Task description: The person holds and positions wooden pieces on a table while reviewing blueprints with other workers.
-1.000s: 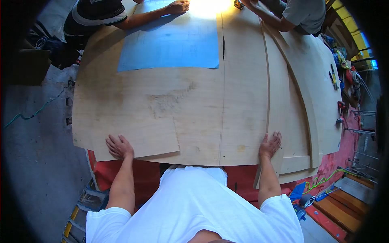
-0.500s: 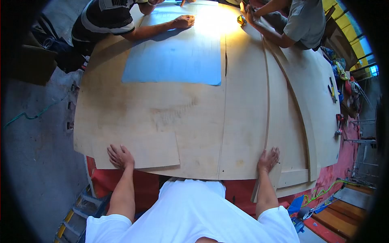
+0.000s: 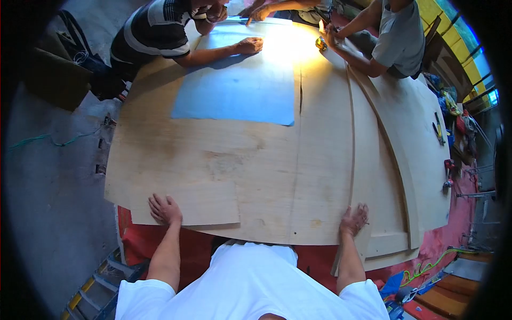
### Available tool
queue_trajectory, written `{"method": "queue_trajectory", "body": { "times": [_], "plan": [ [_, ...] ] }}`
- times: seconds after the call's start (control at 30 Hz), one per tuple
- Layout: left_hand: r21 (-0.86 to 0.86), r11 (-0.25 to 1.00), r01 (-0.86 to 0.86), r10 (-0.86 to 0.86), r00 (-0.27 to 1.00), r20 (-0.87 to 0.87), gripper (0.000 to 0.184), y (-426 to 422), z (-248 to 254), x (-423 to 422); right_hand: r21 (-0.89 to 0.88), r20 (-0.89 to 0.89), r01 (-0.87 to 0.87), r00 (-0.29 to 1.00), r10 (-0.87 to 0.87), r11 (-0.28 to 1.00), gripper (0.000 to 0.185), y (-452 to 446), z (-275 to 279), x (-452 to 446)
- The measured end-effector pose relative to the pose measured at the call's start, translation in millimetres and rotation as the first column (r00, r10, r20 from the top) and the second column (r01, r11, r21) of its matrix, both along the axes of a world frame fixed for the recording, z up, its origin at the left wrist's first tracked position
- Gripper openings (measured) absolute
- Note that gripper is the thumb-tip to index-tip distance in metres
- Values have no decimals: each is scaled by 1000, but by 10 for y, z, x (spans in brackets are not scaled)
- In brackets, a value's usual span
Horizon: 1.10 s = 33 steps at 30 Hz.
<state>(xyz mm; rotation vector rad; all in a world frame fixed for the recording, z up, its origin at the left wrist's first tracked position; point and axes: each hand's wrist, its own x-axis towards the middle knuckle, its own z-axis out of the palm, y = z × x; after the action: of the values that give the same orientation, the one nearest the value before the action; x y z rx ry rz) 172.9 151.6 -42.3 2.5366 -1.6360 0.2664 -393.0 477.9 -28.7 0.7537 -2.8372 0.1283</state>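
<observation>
My left hand (image 3: pixel 166 209) lies flat, fingers spread, on a loose rectangular plywood piece (image 3: pixel 210 205) at the near left edge of the plywood table top (image 3: pixel 250 176). My right hand (image 3: pixel 353 220) rests with fingers stretched over the near end of a long plywood strip (image 3: pixel 365 186). A small dark tip shows beside its fingers; I cannot make out what it is. Right of that hand a curved wooden strip (image 3: pixel 397 160) runs away from me, meeting a short crosspiece (image 3: pixel 386 244) near the edge. A large paper sheet (image 3: pixel 234 98) with faint lines lies farther off.
Across the table, one person in a striped shirt (image 3: pixel 160 32) leans over the sheet. Another in a grey shirt (image 3: pixel 397 40) has a yellow-and-black tape measure (image 3: pixel 320 44) at their hands. Pliers (image 3: pixel 438 129) lie at the right. A stepladder (image 3: pixel 98 285) stands at lower left.
The view has shifted slightly, so the table and sheet sit a little lower in it. Both my hands stay on the same pieces of wood. Another person's pointing hand shows more fully at the top.
</observation>
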Motion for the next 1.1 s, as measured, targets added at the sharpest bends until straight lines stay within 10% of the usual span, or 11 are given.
{"method": "queue_trajectory", "body": {
  "times": [0.13, 0.27, 0.47, 0.67, 0.83, 1.0, 1.1],
  "plan": [
    [217, 969, 115, -54, 962, -267, 56, -209, 190, 540, 0, -13, 1, 1000, -1, 1000, 53, -6, -10, 5],
    [-33, 966, -258, 257, 966, -32, 57, -228, 34, 1247, 4, -5, -11, 1000, 11, 1000, 53, 5, -85, -39],
    [252, 965, 77, 28, 921, -389, 56, -494, 5, 1288, 2, 34, -2, 999, 2, 1000, 55, 23, 2, 33],
    [-123, 941, -314, 307, 949, -77, 56, -449, -337, 1629, 15, 51, 27, 998, -27, 1000, 55, 7, -55, -22],
    [240, 916, -321, 375, 899, -228, 58, -365, 239, 1398, 44, 95, 43, 994, -47, 998, 57, -47, 96, 30],
    [113, 984, 140, -98, 944, -316, 45, -211, -336, 960, -3, 151, 84, 985, -83, 996, 57, -89, 80, 22],
    [86, 960, 267, -192, 847, -495, 43, 168, 284, -84, -158, 186, -57, 979, 86, 986, 61, -287, -114, 120]
  ]
}}
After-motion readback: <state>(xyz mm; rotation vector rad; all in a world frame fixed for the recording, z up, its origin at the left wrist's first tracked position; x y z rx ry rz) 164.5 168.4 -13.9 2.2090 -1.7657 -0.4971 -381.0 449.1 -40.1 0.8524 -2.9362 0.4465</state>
